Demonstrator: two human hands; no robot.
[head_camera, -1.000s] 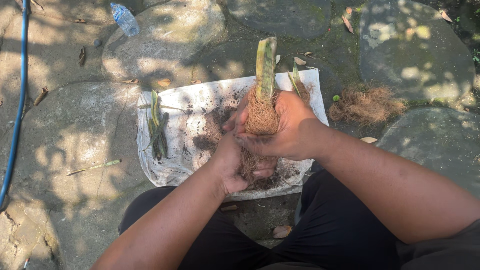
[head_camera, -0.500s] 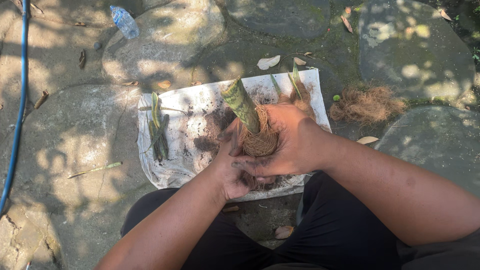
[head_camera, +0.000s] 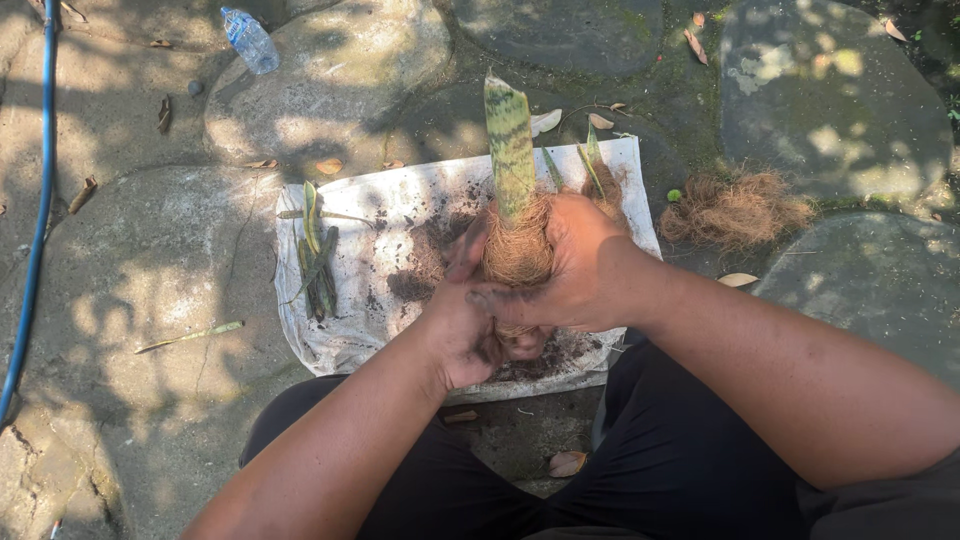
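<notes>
Both hands close around one plant cutting (head_camera: 510, 150): the left hand (head_camera: 470, 325) cups its fibre-wrapped base from below, and the right hand (head_camera: 565, 265) presses the wrap tight, keeping it upright over the white sheet (head_camera: 400, 200), which catches spilled soil. Beyond lies loose fibre (head_camera: 735, 205).

The right hand (head_camera: 570, 265) and left hand (head_camera: 470, 325) cover the lower half of the fibre-wrapped plant cutting (head_camera: 515, 200), hiding its base. The blue hose (head_camera: 40, 190) runs off the top and left edges. The plastic bottle (head_camera: 248, 38) is cut at the top.
</notes>
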